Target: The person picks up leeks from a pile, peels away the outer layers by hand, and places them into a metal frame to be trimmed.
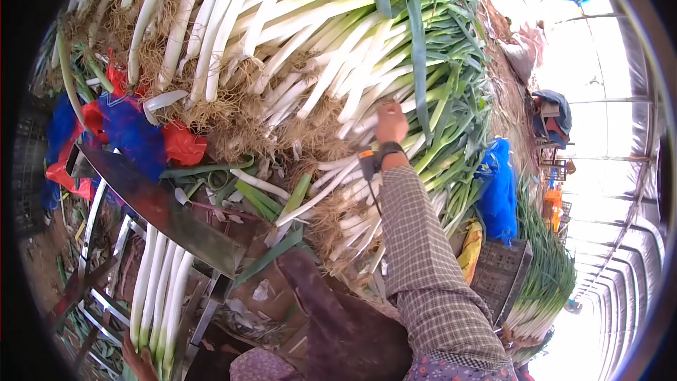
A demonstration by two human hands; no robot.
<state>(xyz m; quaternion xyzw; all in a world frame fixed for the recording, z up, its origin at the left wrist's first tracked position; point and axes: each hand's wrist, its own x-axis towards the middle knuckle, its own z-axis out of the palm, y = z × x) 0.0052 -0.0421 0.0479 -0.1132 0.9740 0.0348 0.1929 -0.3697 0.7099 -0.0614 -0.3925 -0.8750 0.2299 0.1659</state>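
A large heap of long green onions (310, 35) with white stalks, brown roots and green leaves fills the upper middle. My right hand (391, 124), with a dark band at the wrist, reaches into the heap's right side. Its fingers are curled on the white stalks there, partly hidden. At the lower left, my left hand (138, 361) is closed around the lower part of several green onions (162, 289), where white turns to green. Their white ends point up to a wide dark metal blade (159, 204) on a metal frame (99, 226).
Blue netting and red plastic (185, 142) lie left of the heap. Loose leaves and scraps (261, 289) litter the ground. Right of my arm are a blue net bundle (498, 194), a dark crate (499, 271) and another onion pile (539, 282). A seated person (551, 118) is farther back.
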